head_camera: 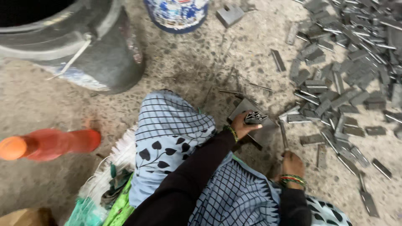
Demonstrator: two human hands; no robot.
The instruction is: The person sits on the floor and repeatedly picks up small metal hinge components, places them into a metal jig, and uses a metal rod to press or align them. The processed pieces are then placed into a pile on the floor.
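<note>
On the speckled concrete floor (188, 62), just past the person's patterned knee, the left hand (243, 124) closes its fingers around a small bundle of dark metal pieces (254, 117), holding them over a flat grey metal plate (251, 109) that lies on the ground. The right hand (292, 164), wearing green and red bangles at the wrist, is lower and to the right, its fingers curled down against the floor beside a thin metal strip (284, 134); whether they pinch anything I cannot tell, since the back of the hand hides the fingertips. To the right and above spreads a wide heap of grey metal clips (347, 71), cut off by the top and right edges, with strays reaching almost to both hands. The open room lies to the left of the plate, a bare stretch of floor running up toward a black tub (96, 50) and a blue and white bucket (178, 14), both cropped by the top edge. An orange plastic bottle (50, 144) lies blurred at the left edge, well apart from the hands.
</note>
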